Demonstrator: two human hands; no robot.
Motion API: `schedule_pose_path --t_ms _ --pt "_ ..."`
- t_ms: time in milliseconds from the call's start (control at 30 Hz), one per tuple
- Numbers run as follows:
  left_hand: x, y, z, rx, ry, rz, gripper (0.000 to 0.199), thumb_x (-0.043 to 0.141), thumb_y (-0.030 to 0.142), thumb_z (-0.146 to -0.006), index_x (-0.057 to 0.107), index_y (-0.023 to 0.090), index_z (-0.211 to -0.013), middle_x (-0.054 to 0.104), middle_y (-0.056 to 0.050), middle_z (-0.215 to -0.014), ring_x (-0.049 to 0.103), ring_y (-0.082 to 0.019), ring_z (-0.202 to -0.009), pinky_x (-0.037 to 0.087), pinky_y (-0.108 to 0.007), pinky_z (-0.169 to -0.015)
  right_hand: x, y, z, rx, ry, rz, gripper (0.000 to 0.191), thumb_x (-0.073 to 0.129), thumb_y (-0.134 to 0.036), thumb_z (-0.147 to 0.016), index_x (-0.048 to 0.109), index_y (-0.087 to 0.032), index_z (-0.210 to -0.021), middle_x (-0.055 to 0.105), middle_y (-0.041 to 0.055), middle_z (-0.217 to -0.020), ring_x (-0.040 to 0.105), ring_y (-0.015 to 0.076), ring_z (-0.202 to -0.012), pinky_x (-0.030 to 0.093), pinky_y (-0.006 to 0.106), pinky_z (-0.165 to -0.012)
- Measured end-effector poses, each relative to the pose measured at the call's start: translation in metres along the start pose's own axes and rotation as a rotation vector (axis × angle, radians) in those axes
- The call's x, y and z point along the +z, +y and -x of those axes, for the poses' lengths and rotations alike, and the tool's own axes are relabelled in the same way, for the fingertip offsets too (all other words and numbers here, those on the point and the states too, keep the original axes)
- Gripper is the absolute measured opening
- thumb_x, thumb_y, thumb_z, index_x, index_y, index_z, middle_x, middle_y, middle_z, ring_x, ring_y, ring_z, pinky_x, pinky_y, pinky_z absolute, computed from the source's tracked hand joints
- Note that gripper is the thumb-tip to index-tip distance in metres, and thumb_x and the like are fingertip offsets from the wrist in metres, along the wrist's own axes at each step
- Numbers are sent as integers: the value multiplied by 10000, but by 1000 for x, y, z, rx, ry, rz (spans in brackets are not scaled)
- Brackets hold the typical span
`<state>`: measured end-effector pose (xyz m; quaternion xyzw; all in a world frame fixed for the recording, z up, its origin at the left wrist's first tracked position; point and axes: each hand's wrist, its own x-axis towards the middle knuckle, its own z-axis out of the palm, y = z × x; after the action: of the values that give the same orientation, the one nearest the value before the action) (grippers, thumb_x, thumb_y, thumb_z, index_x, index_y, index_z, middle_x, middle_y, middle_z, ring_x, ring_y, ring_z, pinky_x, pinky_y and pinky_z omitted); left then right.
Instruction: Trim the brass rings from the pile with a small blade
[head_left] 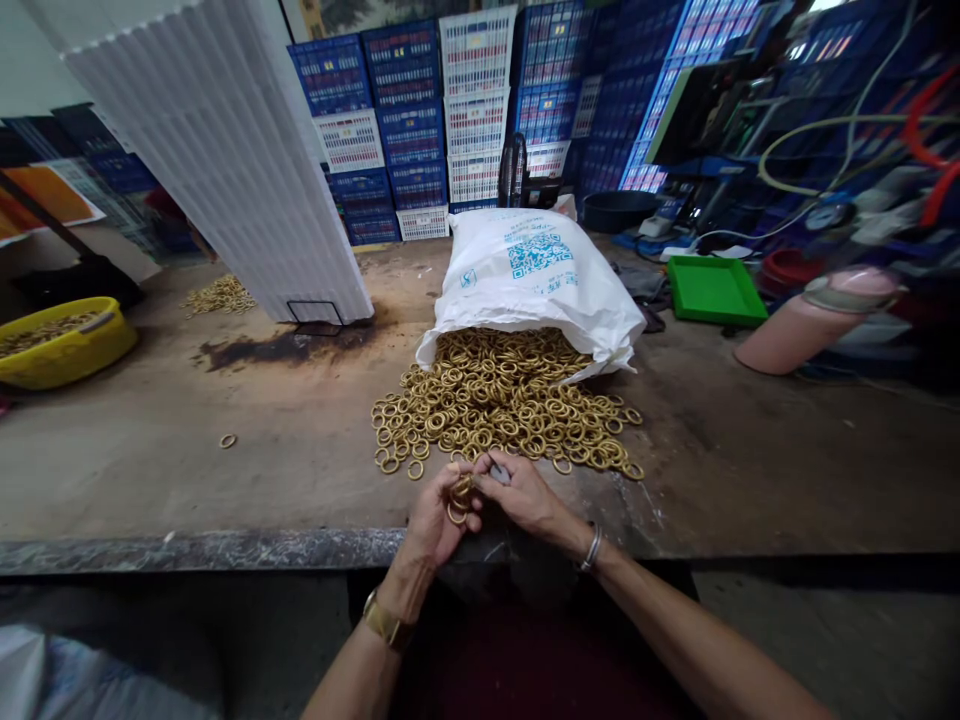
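Several brass-coloured rings sit in my left hand, its fingers curled around them. Close against it, my right hand pinches a small grey blade-like tool, its tip near the held rings. Most of that tool is hidden by my fingers. Just beyond both hands lies a heap of brass-coloured rings, spilling from the mouth of a white woven sack with blue print. A single loose ring rests on the table to the left.
On the wooden table stand a yellow basin of small parts, a leaning white corrugated panel, a green tray and a pink bottle. Stacked blue and white crates line the back, behind a black fan.
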<state>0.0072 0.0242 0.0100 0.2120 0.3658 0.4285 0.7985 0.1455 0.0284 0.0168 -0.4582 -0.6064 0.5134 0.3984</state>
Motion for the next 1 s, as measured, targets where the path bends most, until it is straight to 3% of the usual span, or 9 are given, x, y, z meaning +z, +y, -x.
schedule_pose_path --t_ms 167,300,467,667,800,1000 --pt "2 -1 0 13 20 -76 264 606 358 -690 539 142 -826 532 -1 -642 510 -93 -485 359 -159 -334 3 -1 -3 77 -15 -67 137 515 -299 -738 518 -163 -726 518 -37 -536 466 81 -504 355 191 -497" --pt "2 -2 -1 -15 -17 -61 213 629 302 -673 522 143 -767 498 24 -597 461 -62 -442 327 -142 -336 3 1 -7 111 74 1 101 522 -248 -691 536 -150 -669 486 -42 -555 404 62 -499 318 174 -465" --pt "1 -4 -2 -50 -6 26 184 628 237 -662 509 145 -767 485 33 -601 433 -34 -433 294 -120 -353 2 3 -10 132 80 -25 101 504 -239 -699 547 -151 -727 484 -36 -589 400 66 -512 324 173 -466" --pt "1 -2 -2 -39 17 45 220 607 231 -674 533 150 -866 522 15 -615 482 -63 -465 317 -130 -348 -1 2 -4 60 124 95 216 517 -225 -698 527 -183 -909 444 -62 -589 362 63 -491 296 167 -450" --pt "1 -4 1 -87 38 94 233 591 330 -710 533 145 -839 545 -1 -656 523 -84 -493 365 -152 -352 -1 1 0 10 101 159 165 502 -232 -725 532 -180 -879 454 -53 -594 383 71 -506 314 177 -470" --pt "3 -10 5 4 10 10 263 619 352 -702 506 161 -843 528 16 -665 519 -75 -488 369 -145 -349 -1 4 2 -63 57 173 193 490 -270 -765 578 -175 -908 534 -28 -638 450 85 -542 359 194 -524"
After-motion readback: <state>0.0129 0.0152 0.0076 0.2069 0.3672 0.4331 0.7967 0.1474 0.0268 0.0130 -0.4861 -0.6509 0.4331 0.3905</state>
